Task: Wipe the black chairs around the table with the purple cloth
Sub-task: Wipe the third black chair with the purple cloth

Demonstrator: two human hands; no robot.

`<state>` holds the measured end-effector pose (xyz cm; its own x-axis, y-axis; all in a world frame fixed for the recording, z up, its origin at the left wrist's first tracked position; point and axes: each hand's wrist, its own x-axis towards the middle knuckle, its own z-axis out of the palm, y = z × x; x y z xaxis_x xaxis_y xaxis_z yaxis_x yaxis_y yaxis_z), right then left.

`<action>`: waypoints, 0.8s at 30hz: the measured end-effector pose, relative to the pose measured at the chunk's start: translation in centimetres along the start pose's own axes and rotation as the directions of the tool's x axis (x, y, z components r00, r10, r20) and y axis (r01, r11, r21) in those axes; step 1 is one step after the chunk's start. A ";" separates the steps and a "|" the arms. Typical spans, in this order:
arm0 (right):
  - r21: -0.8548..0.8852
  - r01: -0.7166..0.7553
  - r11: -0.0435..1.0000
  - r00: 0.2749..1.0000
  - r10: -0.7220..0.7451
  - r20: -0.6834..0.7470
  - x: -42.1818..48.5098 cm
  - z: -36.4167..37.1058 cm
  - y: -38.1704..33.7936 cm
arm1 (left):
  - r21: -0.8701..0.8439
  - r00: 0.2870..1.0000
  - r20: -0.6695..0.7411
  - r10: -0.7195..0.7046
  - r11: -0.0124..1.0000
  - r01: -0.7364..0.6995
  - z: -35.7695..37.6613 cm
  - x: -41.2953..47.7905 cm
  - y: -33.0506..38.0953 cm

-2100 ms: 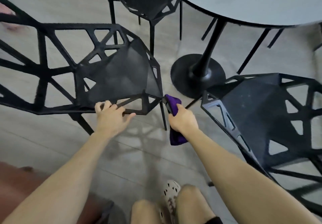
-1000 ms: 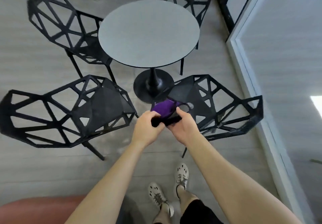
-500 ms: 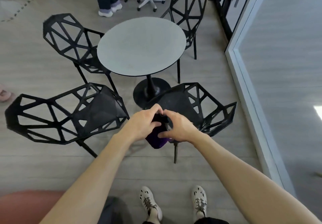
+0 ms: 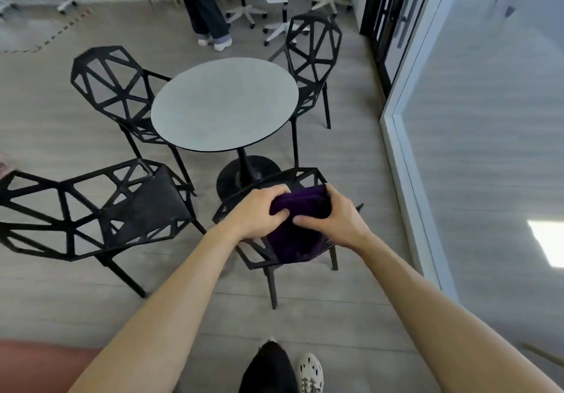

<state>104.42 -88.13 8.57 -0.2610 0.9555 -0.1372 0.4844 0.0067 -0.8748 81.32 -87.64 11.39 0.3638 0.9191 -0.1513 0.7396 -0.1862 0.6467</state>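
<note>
The purple cloth [image 4: 300, 206] is held up in front of me by both hands, folded along its top edge and hanging down. My left hand [image 4: 258, 212] grips its left end and my right hand [image 4: 331, 220] grips its right end. Right behind the cloth stands a black lattice chair [image 4: 244, 206], mostly hidden by my hands. A second black chair [image 4: 100, 212] lies low at the left. Two more black chairs stand beyond the table, one at the far left [image 4: 117, 90] and one at the far right [image 4: 314, 53].
The round grey table [image 4: 224, 104] on a black pedestal stands among the chairs. A glass wall with a white frame [image 4: 406, 179] runs along the right. A person's legs [image 4: 201, 7] and white office chairs [image 4: 274, 1] are at the back. A reddish seat [image 4: 39, 365] is at the bottom left.
I have stood up from the left chair and my view has risen. My left hand left that chair and joined the right on the cloth, which is now spread wider between both hands.
</note>
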 end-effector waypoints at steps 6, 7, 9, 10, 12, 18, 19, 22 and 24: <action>-0.060 -0.053 0.997 0.996 0.049 -0.076 1.8 -5.8 2.5 | 0.028 0.995 0.099 0.023 0.999 -0.025 0.4 7.0 3.0; -0.084 -0.047 0.995 0.993 0.038 -0.107 2.3 -6.8 3.0 | 0.007 0.996 0.087 0.031 0.999 -0.031 0.6 8.3 3.4; -0.142 -0.042 0.989 0.991 0.023 -0.134 3.8 -8.8 4.4 | -0.011 0.998 0.063 0.032 0.999 -0.031 1.1 11.2 3.9; -0.178 -0.048 0.983 0.993 0.028 -0.111 4.9 -9.8 5.2 | 0.004 0.998 0.061 0.025 1.000 -0.025 1.5 12.8 4.0; -0.290 -0.051 0.956 0.999 0.044 -0.030 7.6 -11.9 7.4 | 0.083 0.995 0.099 -0.026 0.996 0.018 2.4 16.2 3.4; -0.596 -0.028 0.803 0.971 0.163 0.174 18.4 -18.8 13.5 | 0.354 0.919 0.250 -0.305 0.912 0.206 5.7 27.1 -1.9; -0.618 -0.018 0.786 0.962 0.181 0.202 20.3 -19.9 14.3 | 0.348 0.909 0.253 -0.332 0.908 0.234 6.4 28.5 -2.5; -0.667 0.003 0.745 0.918 0.264 0.298 25.2 -22.3 16.0 | 0.321 0.865 0.301 -0.402 0.897 0.305 8.5 31.7 -3.2; -0.691 0.032 0.722 0.894 0.288 0.342 28.3 -23.3 16.5 | 0.326 0.834 0.326 -0.445 0.881 0.343 9.3 33.1 -3.5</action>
<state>124.46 -54.12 1.03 -0.3795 0.7555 -0.5340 0.9186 0.2387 -0.3151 96.05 -59.85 -2.85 0.1586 0.7364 -0.6577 0.9610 0.0375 0.2738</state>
